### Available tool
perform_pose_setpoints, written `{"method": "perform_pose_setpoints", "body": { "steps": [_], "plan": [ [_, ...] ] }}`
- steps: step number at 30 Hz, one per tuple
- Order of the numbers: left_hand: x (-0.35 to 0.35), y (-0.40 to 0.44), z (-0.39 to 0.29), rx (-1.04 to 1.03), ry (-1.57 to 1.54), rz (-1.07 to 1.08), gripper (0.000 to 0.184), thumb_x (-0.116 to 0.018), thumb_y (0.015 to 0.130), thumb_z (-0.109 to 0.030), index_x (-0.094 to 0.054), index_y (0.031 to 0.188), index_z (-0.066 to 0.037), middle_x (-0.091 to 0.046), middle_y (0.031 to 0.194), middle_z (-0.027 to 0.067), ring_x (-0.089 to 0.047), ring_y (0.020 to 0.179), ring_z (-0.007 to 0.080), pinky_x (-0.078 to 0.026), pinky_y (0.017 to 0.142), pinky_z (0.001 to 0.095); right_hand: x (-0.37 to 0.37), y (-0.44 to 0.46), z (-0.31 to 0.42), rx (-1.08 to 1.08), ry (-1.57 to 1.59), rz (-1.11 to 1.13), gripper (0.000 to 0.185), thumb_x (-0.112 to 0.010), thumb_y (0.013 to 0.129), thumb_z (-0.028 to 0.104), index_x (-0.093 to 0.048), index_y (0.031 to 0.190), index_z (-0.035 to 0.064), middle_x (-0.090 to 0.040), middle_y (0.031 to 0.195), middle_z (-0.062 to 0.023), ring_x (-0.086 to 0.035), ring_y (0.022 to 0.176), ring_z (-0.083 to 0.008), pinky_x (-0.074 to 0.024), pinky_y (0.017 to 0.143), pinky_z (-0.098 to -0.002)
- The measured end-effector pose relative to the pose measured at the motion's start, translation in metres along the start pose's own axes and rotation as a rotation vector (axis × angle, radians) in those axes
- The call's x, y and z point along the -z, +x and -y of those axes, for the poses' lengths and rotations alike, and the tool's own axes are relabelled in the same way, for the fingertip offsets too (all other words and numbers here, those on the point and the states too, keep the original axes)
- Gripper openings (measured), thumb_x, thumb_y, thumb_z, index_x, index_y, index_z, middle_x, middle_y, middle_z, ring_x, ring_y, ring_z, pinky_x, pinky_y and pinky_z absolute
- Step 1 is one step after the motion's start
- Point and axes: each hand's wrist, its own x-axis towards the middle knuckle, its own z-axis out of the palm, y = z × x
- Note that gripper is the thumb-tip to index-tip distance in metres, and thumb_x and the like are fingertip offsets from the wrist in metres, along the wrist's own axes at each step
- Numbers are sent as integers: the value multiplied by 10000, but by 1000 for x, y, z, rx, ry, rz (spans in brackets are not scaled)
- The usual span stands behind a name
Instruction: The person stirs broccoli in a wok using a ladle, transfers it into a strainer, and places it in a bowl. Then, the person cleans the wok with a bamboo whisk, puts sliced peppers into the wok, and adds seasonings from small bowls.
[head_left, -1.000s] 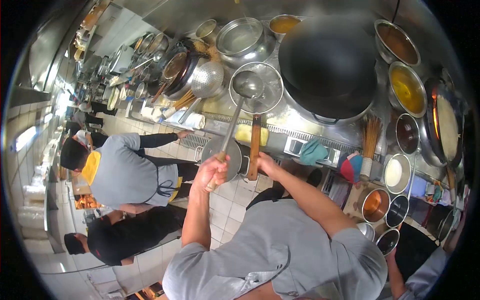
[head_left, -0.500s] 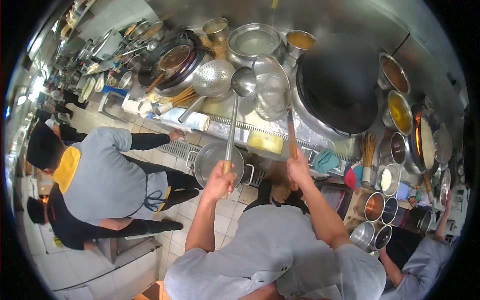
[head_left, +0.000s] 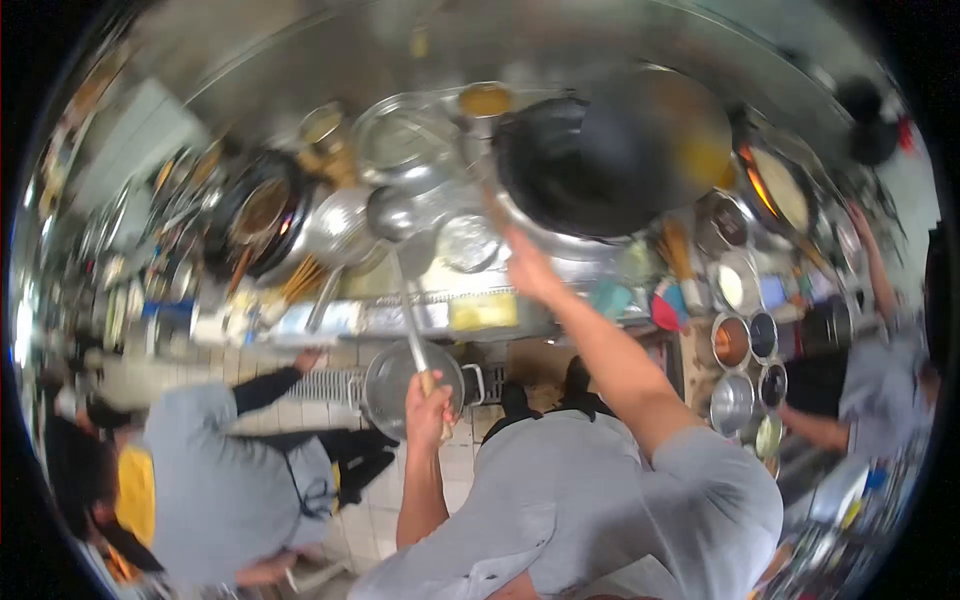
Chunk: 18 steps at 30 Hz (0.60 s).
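Observation:
My left hand (head_left: 430,408) is closed round the pale handle of a ladle (head_left: 392,214), whose bowl is over the counter beside a perforated skimmer (head_left: 341,226). Farther forward, my right hand (head_left: 530,268) is closed round the brown wooden handle (head_left: 494,208) of a strainer, at the left rim of a large black wok (head_left: 545,165). The strainer's mesh is smeared by motion and hard to make out. A round metal dish (head_left: 468,243) lies on the counter between the ladle and my right hand. Below the ladle's shaft is a two-handled pot (head_left: 385,390).
A yellow cloth (head_left: 484,311) lies along the counter edge. Bamboo brushes (head_left: 676,250) and several bowls are on the right, near a flaming wok (head_left: 780,190). A person in grey (head_left: 215,470) stands at left, another (head_left: 885,390) at right.
The view has swung. My right hand has moved forward and left with the strainer, to the wok's left rim. The strainer no longer shows broadside. My left hand still holds the ladle.

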Motion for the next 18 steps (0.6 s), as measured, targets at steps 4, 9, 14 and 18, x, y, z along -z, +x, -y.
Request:
{"method": "perform_pose_setpoints", "body": {
  "steps": [4, 9, 14, 18],
  "plan": [
    [-13, 10, 18, 18, -35, 80, 224, -617, 922, -71, -481, 1095, -110, -479, 665, 8, -445, 440, 96, -403, 388, 266, -5, -98, -9, -349, 957, 333, 539, -555, 933, 74, -364, 1436, 108, -513, 670, -59, -474, 429, -145, -397, 378, -293],
    [-23, 44, 42, 93, 47, 131, 199, -589, 939, -46, -469, 1087, -107, -497, 681, 13, -469, 466, 113, -433, 424, 271, -46, -136, -50, -486, 1338, 506, 303, -631, 930, 88, -466, 1183, 108, -515, 689, -34, -428, 469, -99, -375, 402, -305],
    [-28, 92, 96, 155, -21, 248, 180, -582, 942, -37, -474, 1066, -110, -505, 691, 17, -499, 515, 118, -466, 482, 270, -69, -122, -70, -480, 1063, 413, 257, -672, 963, 278, -608, 1062, 49, -658, 765, -51, -586, 553, -133, -501, 506, -305],
    [-41, 117, 127, 148, 177, 342, 155, -578, 983, -206, -508, 1066, -96, -525, 726, 21, -541, 585, 141, -500, 549, 300, -77, -115, -92, -230, 442, 256, 537, -563, 977, 474, -684, 1000, -48, -715, 869, -175, -717, 715, -266, -580, 590, -360]
  ]
}}
